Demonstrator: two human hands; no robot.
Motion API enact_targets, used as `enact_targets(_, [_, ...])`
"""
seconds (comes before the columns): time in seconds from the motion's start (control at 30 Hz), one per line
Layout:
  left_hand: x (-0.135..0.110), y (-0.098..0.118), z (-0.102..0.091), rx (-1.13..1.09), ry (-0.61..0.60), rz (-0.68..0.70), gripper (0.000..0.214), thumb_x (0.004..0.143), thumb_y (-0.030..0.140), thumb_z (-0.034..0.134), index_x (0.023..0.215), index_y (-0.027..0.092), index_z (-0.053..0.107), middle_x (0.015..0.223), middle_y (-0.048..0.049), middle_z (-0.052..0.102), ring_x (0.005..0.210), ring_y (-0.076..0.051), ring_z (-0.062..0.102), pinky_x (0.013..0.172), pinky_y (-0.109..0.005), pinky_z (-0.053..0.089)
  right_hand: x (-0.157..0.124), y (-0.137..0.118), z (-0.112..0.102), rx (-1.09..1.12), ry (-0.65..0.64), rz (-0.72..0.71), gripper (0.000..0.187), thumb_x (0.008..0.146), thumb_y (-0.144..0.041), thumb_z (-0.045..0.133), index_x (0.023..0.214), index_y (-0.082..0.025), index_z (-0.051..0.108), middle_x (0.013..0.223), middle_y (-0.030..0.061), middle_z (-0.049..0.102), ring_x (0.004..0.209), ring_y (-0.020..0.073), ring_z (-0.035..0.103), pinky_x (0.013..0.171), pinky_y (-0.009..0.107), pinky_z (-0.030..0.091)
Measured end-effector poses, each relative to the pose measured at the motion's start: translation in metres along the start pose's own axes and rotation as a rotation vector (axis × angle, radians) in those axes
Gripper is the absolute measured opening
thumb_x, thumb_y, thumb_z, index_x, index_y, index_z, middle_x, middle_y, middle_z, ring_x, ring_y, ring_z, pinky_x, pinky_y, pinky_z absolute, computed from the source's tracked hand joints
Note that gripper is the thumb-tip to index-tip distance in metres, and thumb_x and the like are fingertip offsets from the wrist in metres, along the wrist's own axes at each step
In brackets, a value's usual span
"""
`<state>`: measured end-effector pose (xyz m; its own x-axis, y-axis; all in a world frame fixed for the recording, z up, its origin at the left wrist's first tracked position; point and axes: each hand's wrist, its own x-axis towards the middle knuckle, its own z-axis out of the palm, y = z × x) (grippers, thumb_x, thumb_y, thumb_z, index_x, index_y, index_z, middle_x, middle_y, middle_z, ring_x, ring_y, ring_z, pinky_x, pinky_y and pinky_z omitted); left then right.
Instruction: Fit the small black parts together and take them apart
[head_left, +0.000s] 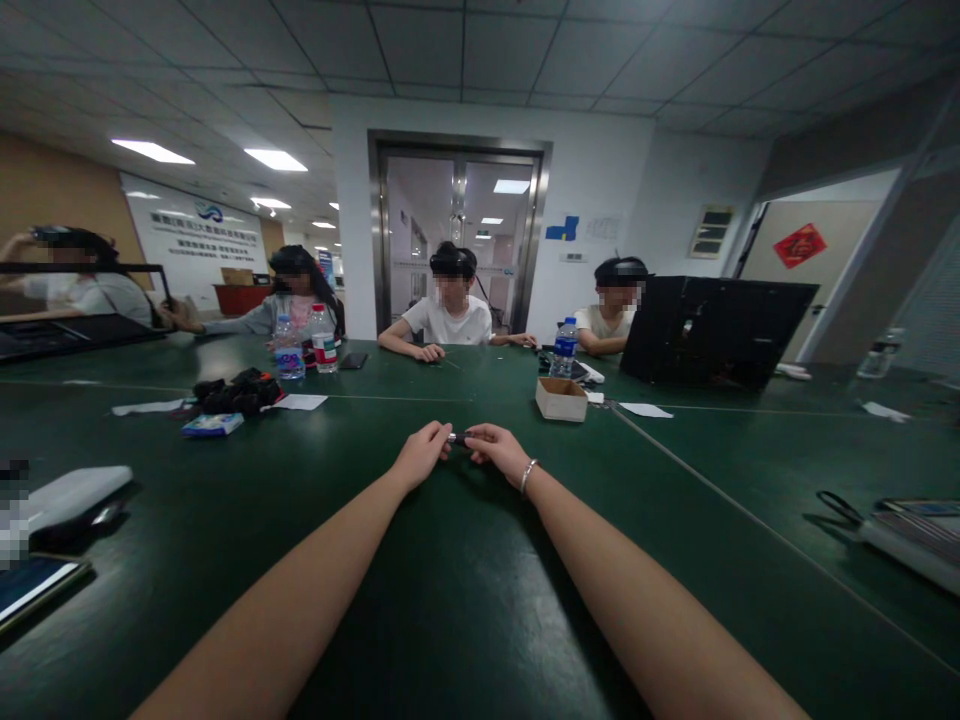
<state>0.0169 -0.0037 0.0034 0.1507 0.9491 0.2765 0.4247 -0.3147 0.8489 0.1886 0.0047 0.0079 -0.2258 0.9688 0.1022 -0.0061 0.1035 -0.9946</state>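
Observation:
Over the middle of the green table, both my hands meet around a small dark cylinder with a silvery end (pixel 458 438). It is too small to make out its exact kind. My left hand (pixel 424 452) pinches the silvery end between thumb and fingers. At the dark end, my right hand (pixel 495 448) grips with its fingertips; a silver bracelet circles that wrist. Just beyond the right hand stands an open cardboard box (pixel 562 402), whose inside I cannot see well.
The green table (pixel 360 640) spreads all around. Two bottles (pixel 289 350) and a dark tangled bundle (pixel 236 392) stand left, with a blue-white packet (pixel 213 425). A water bottle (pixel 565 347) and large black case (pixel 716 332) stand right. Several people sit across.

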Motion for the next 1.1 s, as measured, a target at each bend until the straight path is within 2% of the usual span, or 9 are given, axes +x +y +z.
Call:
enact_targets(0.1, [0.002,-0.002,-0.001,0.024,-0.04,0.01,0.049,0.076,0.059,0.035,0.074,0.016,0.058,0.073,-0.0037,0.063,0.066,-0.016,0.058,0.062,-0.026,0.041,0.0,0.0,0.0,-0.014,-0.012,0.003,0.019,0.067,-0.013,0.066,0.084,-0.014,0.058,0.068,-0.001,0.062,0.046,0.0047,0.053,0.046,0.017,0.044])
enact_targets(0.23, [0.004,-0.007,-0.002,0.064,-0.02,-0.026,0.062,0.077,0.065,0.024,0.063,0.015,0.058,0.061,-0.0048,0.06,0.059,-0.017,0.055,0.061,-0.028,0.04,0.0,0.0,0.0,-0.026,-0.031,-0.008,0.022,0.065,-0.012,0.067,0.085,-0.014,0.058,0.069,-0.0007,0.062,0.046,0.0043,0.053,0.046,0.017,0.044])
enact_targets(0.4, [0.001,-0.003,0.001,-0.109,-0.011,-0.007,0.053,0.079,0.061,0.027,0.086,0.017,0.055,0.069,-0.0021,0.06,0.058,-0.014,0.057,0.059,-0.026,0.042,0.0,0.001,0.0,-0.009,0.005,-0.015,0.021,0.067,-0.012,0.065,0.086,-0.014,0.057,0.066,-0.0015,0.06,0.045,0.0045,0.053,0.045,0.017,0.044])
enact_targets(0.57, [0.0,-0.001,-0.001,-0.076,-0.027,0.032,0.036,0.078,0.051,0.04,0.09,0.019,0.052,0.072,-0.0008,0.059,0.062,-0.013,0.057,0.06,-0.024,0.042,0.002,0.003,0.0,-0.018,0.027,-0.015,0.02,0.067,-0.012,0.063,0.086,-0.014,0.055,0.061,-0.0029,0.058,0.045,0.0053,0.053,0.044,0.017,0.043])
enact_targets(0.67, [0.0,-0.002,-0.002,-0.015,-0.031,0.023,0.037,0.079,0.051,0.038,0.085,0.018,0.054,0.074,-0.0018,0.061,0.064,-0.014,0.057,0.061,-0.024,0.042,0.003,0.004,-0.001,-0.024,0.024,-0.026,0.022,0.066,-0.013,0.063,0.086,-0.015,0.055,0.063,-0.0025,0.058,0.046,0.0059,0.054,0.045,0.018,0.044])
enact_targets(0.9, [0.003,-0.005,0.0,0.146,0.013,0.0,0.059,0.078,0.062,0.026,0.064,0.015,0.059,0.064,-0.0047,0.062,0.06,-0.016,0.056,0.062,-0.027,0.038,0.005,0.009,-0.002,-0.096,-0.024,-0.09,0.034,0.057,-0.009,0.066,0.087,-0.016,0.052,0.079,-0.0009,0.059,0.047,0.0042,0.052,0.046,0.019,0.043])
enact_targets(1.1, [0.004,-0.005,-0.001,0.176,0.015,-0.045,0.062,0.077,0.064,0.024,0.063,0.015,0.06,0.063,-0.0055,0.064,0.059,-0.017,0.057,0.061,-0.028,0.038,0.005,0.01,-0.003,-0.193,-0.015,-0.118,0.038,0.054,-0.01,0.068,0.087,-0.017,0.052,0.085,-0.0006,0.058,0.048,0.004,0.05,0.045,0.019,0.04])
